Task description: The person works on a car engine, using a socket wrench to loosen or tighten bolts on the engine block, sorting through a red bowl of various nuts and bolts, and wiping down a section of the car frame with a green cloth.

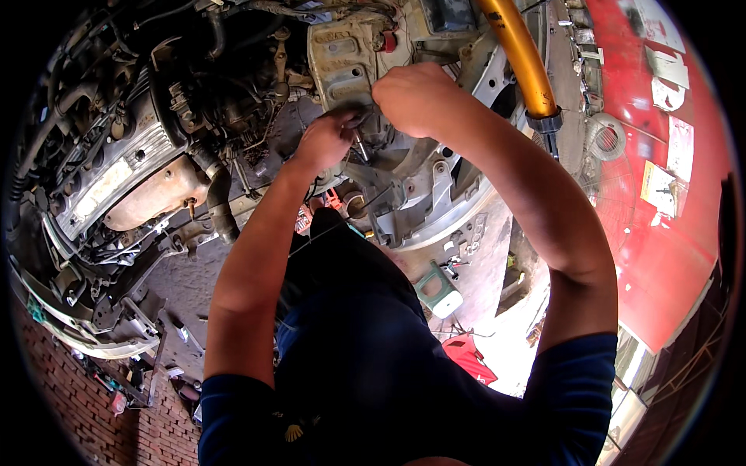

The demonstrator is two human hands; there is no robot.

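Both my arms reach into an opened engine bay. The fingers of my left hand [328, 141] are curled round a dark piece with a short shiny metal shaft [361, 147], like a socket tool; its exact kind is hard to make out. Just to the right, my right hand [418, 97] is closed in a fist, its back toward me, and hides whatever may be in it. Beyond the hands lies a dirty metal bracket plate [340, 62]. Below them are the grey front frame parts [435, 210] of the car.
An engine with a ribbed silver cover [116, 186] and hoses fills the left. A yellow-orange tube [522, 54] slants in at the upper right, close to my right forearm. A red panel [660, 194] stands at far right. A green container [437, 290] is on the floor.
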